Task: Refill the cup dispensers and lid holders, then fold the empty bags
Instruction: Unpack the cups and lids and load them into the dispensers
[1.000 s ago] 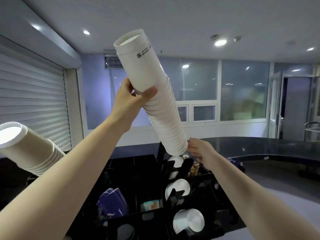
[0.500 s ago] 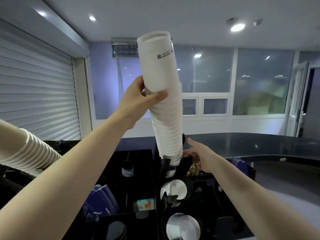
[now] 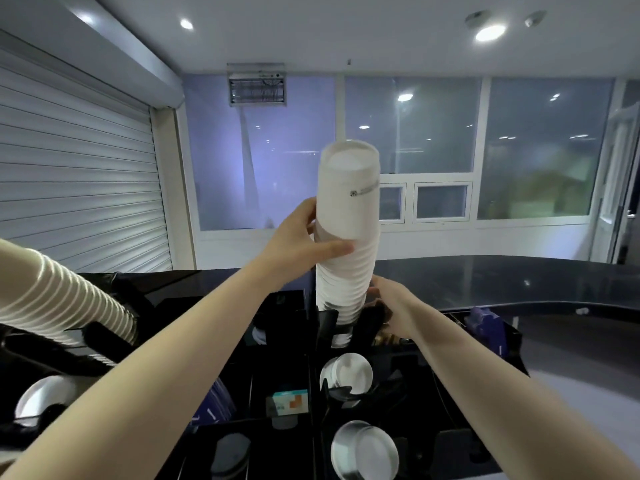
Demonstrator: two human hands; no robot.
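Observation:
A tall stack of white paper cups (image 3: 348,244) stands almost upright, its lower end sunk into the far slot of the black dispenser organiser (image 3: 478,355). My left hand (image 3: 304,240) grips the stack near its upper third. My right hand (image 3: 391,306) rests at the stack's base by the slot, fingers against the cups. Two nearer slots show stacked cups (image 3: 348,374) and clear lids (image 3: 363,452). Another stack of white cups (image 3: 62,299) lies slanted at the left.
A dark curved counter (image 3: 502,282) runs behind the organiser. Blue sleeves (image 3: 485,327) sit in the right compartment, a small packet box (image 3: 289,403) in the middle one. More white lids (image 3: 41,400) lie lower left. A roller shutter covers the left wall.
The cup stack swung from tilted to nearly upright and dropped lower into the far slot. My left hand came down with it; my right hand stayed at the base.

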